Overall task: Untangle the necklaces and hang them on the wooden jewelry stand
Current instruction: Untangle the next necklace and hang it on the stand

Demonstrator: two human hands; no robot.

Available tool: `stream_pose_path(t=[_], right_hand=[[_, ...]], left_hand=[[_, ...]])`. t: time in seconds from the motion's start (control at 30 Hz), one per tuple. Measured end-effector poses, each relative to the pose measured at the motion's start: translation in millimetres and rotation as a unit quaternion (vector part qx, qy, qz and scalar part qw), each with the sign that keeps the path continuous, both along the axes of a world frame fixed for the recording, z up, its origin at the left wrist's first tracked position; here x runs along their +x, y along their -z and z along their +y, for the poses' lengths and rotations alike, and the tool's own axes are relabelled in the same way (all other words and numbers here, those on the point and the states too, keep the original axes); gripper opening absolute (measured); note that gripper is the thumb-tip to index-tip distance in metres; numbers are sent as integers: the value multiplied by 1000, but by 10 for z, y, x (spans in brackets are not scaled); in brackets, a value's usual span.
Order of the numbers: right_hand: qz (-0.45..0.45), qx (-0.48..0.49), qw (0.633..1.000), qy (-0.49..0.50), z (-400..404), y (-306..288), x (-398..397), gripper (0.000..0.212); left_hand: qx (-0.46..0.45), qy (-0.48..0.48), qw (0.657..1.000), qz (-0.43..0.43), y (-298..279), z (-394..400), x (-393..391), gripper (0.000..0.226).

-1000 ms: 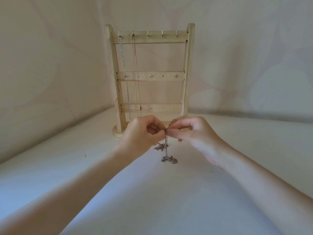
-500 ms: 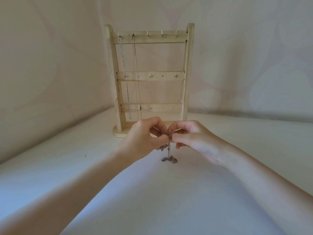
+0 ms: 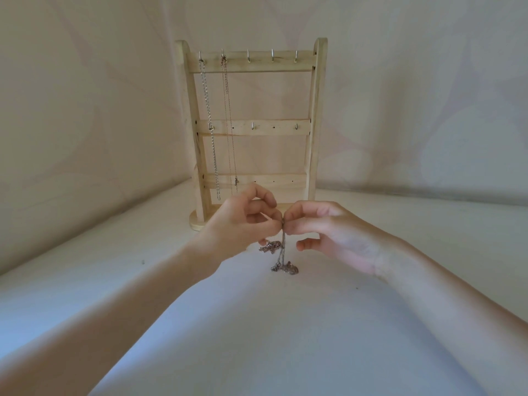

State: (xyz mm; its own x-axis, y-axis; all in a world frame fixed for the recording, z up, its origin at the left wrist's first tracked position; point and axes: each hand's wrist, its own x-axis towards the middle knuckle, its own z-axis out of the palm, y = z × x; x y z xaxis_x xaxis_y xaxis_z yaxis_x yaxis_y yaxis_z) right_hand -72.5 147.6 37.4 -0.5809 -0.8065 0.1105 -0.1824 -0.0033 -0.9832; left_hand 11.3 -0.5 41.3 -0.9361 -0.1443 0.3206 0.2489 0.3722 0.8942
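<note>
So from where I'm watching, both hands are pinched on the same spot of the tangled necklace. The left hand and right hand meet fingertip to fingertip just in front of the base of the wooden jewelry stand, each grip nipping the chain at its top end. The rest of the chain drops straight down from that pinch, so the long axis is basically vertical, and the knotted clump at the bottom looks to be touching the counter. A second little clump hangs just under the left fingers.

Neither hand is nearer; they share the pinch point. My guess is the next bit is teasing strands apart sideways, with the tangle below the grip, not between the hands.

Two chains already hang from the top bar's two leftmost hooks; the other three top hooks look free. No brands, labels or writing that I can read anywhere.
</note>
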Motion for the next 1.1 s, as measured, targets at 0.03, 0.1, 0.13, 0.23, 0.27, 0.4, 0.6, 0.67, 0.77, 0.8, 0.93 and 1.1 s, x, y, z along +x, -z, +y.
stream_pose_path(t=[0.03,0.1,0.13,0.23,0.27,0.4,0.6,0.67,0.77,0.8,0.93,1.1], right_hand=[[-11,-3,1000,-7,4,-12,-2,16],[-11,0,1000,-10,8,-28,-11,17],[1,7,1000,-8,11,-32,-8,17],[57,43,997,6,-5,-29,22,17],[83,55,995,17,-16,-32,41,14],[224,57,970,76,-60,-61,76,14],[195,-2,974,114,-56,-24,17,3],[185,-21,975,124,-60,-19,5,10],[203,-31,970,130,-82,-16,28,11],[212,-27,968,132,-90,-15,38,6],[249,2,958,142,-121,22,30,13],[288,60,950,108,-121,25,35,21]], left_hand=[[23,6,1000,-9,-4,5,0,20],[53,2,998,-23,12,29,-10,18],[49,-6,998,-27,30,46,-17,18],[-39,-34,999,-10,109,93,-56,23],[-64,-43,997,-2,124,105,-65,25],[7,-61,998,-2,106,102,-54,23],[196,-26,980,-18,53,30,-34,24],[176,-38,983,-21,50,21,-44,23],[109,-71,991,-19,65,7,-69,21],[87,-77,993,-21,74,8,-72,21],[85,-80,993,-34,98,34,-64,21],[-38,-80,996,2,127,53,-62,34]])
